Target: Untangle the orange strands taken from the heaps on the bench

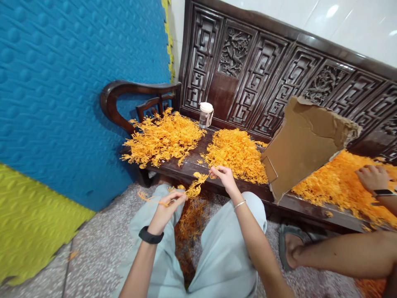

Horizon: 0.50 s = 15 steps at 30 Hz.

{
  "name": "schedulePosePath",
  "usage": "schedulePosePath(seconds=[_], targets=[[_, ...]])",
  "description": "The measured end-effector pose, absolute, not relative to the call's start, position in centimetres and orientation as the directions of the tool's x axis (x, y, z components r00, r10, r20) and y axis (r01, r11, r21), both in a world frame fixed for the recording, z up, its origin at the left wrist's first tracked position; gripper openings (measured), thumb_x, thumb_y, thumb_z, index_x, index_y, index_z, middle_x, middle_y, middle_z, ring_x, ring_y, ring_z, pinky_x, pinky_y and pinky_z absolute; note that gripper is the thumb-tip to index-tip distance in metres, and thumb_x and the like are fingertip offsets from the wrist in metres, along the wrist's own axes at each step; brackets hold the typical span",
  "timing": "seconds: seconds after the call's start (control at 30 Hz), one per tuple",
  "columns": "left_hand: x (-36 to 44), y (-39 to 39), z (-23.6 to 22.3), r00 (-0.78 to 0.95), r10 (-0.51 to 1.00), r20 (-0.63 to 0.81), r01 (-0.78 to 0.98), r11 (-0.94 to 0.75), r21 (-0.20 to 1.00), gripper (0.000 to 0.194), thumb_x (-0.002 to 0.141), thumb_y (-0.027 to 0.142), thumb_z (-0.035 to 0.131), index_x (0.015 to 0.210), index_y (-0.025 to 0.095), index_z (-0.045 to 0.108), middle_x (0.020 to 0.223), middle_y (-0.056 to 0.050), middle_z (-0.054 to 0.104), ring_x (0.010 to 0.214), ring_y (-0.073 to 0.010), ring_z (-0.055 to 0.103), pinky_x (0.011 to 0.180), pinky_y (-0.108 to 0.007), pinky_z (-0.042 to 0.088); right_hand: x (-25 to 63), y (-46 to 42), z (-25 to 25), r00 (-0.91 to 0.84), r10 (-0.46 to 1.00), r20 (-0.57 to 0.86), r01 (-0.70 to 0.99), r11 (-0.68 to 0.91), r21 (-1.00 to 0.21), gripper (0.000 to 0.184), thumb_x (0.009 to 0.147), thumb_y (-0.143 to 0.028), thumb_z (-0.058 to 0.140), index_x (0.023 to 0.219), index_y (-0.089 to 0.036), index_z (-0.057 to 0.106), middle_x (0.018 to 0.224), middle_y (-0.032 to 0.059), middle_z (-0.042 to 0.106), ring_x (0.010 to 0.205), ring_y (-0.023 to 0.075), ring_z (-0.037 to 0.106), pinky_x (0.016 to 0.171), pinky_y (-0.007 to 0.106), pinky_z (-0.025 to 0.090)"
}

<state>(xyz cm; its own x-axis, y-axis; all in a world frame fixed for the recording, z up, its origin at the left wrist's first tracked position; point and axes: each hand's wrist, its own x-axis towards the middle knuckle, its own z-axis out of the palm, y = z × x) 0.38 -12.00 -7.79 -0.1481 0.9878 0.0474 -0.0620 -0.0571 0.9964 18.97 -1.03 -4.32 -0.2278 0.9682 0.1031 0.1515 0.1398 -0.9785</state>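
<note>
My left hand [169, 205] and my right hand [223, 175] are both closed on one strand of orange plastic pieces [195, 187], stretched between them above my knees. The left hand pinches its lower end, the right hand its upper end by the bench edge. On the dark wooden bench [192, 167] lie a loose orange pile [161, 138] at the left and a denser orange pile [237, 154] right behind my right hand. More orange pieces [190, 221] lie on the floor between my legs.
A clear jar with a white lid [206, 114] stands against the carved bench back. A torn cardboard box [305, 142] holds more orange pieces at the right, where another person's hand [374, 177] with a watch rests. Blue and green foam mats [62, 103] line the left wall.
</note>
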Motion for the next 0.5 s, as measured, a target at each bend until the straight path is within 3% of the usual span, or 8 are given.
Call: schedulePosePath(seconds=[0.17,0.33,0.5], targets=[[0.3,-11.8,-8.1,-0.235,0.962,0.140,-0.141,-0.177,0.974,0.032,0.070,0.033,0.058,0.045,0.016,0.051,0.082,-0.006,0.056,0.080,-0.0190,0.049,0.066,-0.025,0.038,18.9,-0.9,-4.8,-0.234,0.962,0.143,0.117,0.174,-0.978,0.030,0.064,-0.044,0.060,0.058,-0.015,0.059,0.062,0.0020,0.058,0.060,0.0123,0.052,0.062,0.025,0.040],[1.0,-12.0,-8.1,-0.065,0.995,0.070,-0.152,-0.079,0.985,0.038,0.076,0.036,0.051,0.044,0.017,0.046,0.050,-0.001,0.048,0.054,-0.0131,0.043,0.056,-0.025,0.033,18.8,-0.7,-4.8,-0.187,0.967,0.173,0.071,0.188,-0.980,0.029,0.064,-0.043,0.060,0.057,-0.015,0.057,0.061,0.0023,0.059,0.061,0.0132,0.053,0.062,0.025,0.041],[2.3,-12.1,-7.8,0.055,0.998,-0.025,-0.132,0.032,0.991,0.038,0.072,0.037,0.052,0.043,0.017,0.039,0.043,0.003,0.036,0.043,-0.0090,0.030,0.046,-0.024,0.024,19.1,-0.8,-4.9,-0.047,0.970,0.237,0.105,0.241,-0.965,0.029,0.065,-0.042,0.059,0.056,-0.015,0.057,0.060,0.0014,0.056,0.060,0.0123,0.050,0.060,0.024,0.039]])
